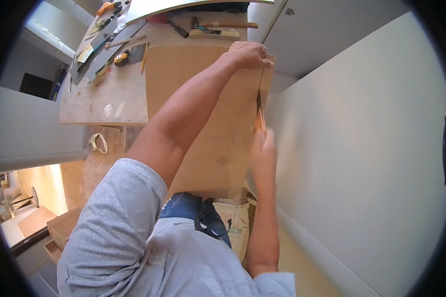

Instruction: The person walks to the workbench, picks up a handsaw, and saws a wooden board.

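Note:
A large brown plywood board [203,123] lies over the bench and reaches back toward my body. At its far right corner my left hand [248,54] presses down, fingers curled over the edge and a narrow strip [267,74] of the board. A cut line runs between strip and board. In it sits the dark blade of a handsaw [259,100], tilted down into the wood. My right hand [263,146], smeared by motion, is closed around the saw's orange-brown handle [260,121] by the board's right edge.
On the workbench [84,109] lie a tape measure [121,58], a pencil [144,58], a hammer [223,24] and several other tools. A pale wall panel [362,148] stands close on the right. A rolled tape ring [99,143] lies left of the board.

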Demonstrator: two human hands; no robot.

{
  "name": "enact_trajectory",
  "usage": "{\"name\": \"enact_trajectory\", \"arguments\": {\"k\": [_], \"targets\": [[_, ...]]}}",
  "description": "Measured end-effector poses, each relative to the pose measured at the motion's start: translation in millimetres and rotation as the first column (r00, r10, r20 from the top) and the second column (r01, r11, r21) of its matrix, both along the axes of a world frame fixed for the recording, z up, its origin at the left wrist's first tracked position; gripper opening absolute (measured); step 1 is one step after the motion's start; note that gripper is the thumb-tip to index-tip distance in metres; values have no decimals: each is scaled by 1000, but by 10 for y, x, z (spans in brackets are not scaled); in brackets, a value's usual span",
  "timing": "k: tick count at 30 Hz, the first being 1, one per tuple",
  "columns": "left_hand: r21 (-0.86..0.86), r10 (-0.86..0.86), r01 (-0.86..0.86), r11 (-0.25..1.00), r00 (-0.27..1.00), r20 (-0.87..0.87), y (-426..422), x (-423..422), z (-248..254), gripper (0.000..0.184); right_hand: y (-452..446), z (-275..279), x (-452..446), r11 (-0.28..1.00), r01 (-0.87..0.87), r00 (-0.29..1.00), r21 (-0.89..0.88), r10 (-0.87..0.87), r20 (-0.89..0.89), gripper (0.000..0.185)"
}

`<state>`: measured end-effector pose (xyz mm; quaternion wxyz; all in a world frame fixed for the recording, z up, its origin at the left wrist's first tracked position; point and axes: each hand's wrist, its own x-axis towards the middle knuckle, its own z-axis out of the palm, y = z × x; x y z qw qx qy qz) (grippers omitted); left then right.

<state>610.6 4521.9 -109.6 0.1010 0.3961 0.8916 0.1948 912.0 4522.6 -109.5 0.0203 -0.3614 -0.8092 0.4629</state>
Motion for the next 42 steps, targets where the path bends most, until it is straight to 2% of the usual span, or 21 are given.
{"name": "enact_trajectory", "arguments": {"k": [1, 3, 6, 8, 10, 12, 15, 17, 19, 22, 24, 26, 28, 29, 31, 33, 35, 38, 40, 42], "targets": [[-16, 2, -2, 1000, 1000, 4, -9, -5, -14, 65, -150, 109, 366, 1000, 5, 999, -2, -5, 40, 37], [-7, -5, 5, 1000, 1000, 1, -11, 5, -46, 65, -409, 84, 1020, 999, 29, 1000, -15, -29, 5, 37], [-20, -3, 3, 1000, 1000, 15, -12, 6, -10, 65, -479, -65, 1253, 999, 34, 999, 39, -34, 1, 37], [-45, -3, 4, 999, 1000, 26, 11, 38, 33, 66, -272, -385, 662, 995, 39, 998, 90, -34, -51, 36], [-72, 3, -4, 997, 1000, -16, 17, 47, 45, 66, 69, -353, -172, 998, -29, 993, 54, 35, -116, 37], [-30, 3, -4, 1000, 1000, -27, 9, -31, 52, 66, 156, -290, -487, 984, -41, 994, 171, 57, -88, 39], [83, 5, -3, 997, 1000, -23, 26, -31, -80, 67, 92, -143, -233, 997, -16, 996, 76, 23, -90, 41], [-22, -3, 4, 1000, 1000, 16, 3, 4, 5, 68, -181, -32, 385, 999, 11, 1000, 31, -11, -7, 41], [-30, -1, 2, 1000, 999, 34, -5, -6, 19, 67, -410, -13, 1008, 997, 56, 998, -51, -56, 5, 41], [-25, -3, 4, 1000, 1000, 28, 3, -19, -56, 66, -424, -37, 1170, 997, 56, 998, -57, -55, 16, 44], [-12, -9, 9, 1000, 1000, 2, 17, 18, -39, 66, -218, -356, 584, 993, 14, 1000, 117, -12, -16, 43], [-48, -9, 10, 999, 1000, 17, 7, 16, 27, 66, 126, -317, -212, 994, -60, 995, 87, 66, -70, 42], [-30, 7, -8, 1000, 1000, -7, 0, -43, -3, 67, 109, -270, -510, 978, -29, 997, 206, 43, -63, 41], [-6, 19, -19, 1000, 1000, -4, 17, -26, -76, 67, 93, -237, -413, 979, -22, 998, 203, 33, -54, 41], [-23, 5, -5, 1000, 1000, 13, -9, -13, 42, 67, 67, -113, -193, 1000, -14, 999, 27, 15, -47, 41], [0, 26, -26, 1000, 999, 33, -23, 10, -2, 67, -219, 101, 458, 1000, 9, 998, -12, -9, 55, 42], [-11, 14, -14, 1000, 999, 35, -18, 4, 7, 66, -414, -2, 1122, 997, 38, 999, -60, -37, 14, 38], [-38, 10, -9, 999, 1000, 28, 0, -11, -71, 66, -389, -266, 1184, 1000, 26, 1000, 14, -26, -11, 40], [-39, 12, -11, 999, 1000, 9, 30, 28, -63, 66, -190, -617, 515, 991, 26, 996, 132, -15, -83, 39], [-35, 23, -23, 999, 1000, -2, 15, 13, -34, 66, 97, -429, -234, 996, -26, 996, 86, 33, -79, 38]]}}
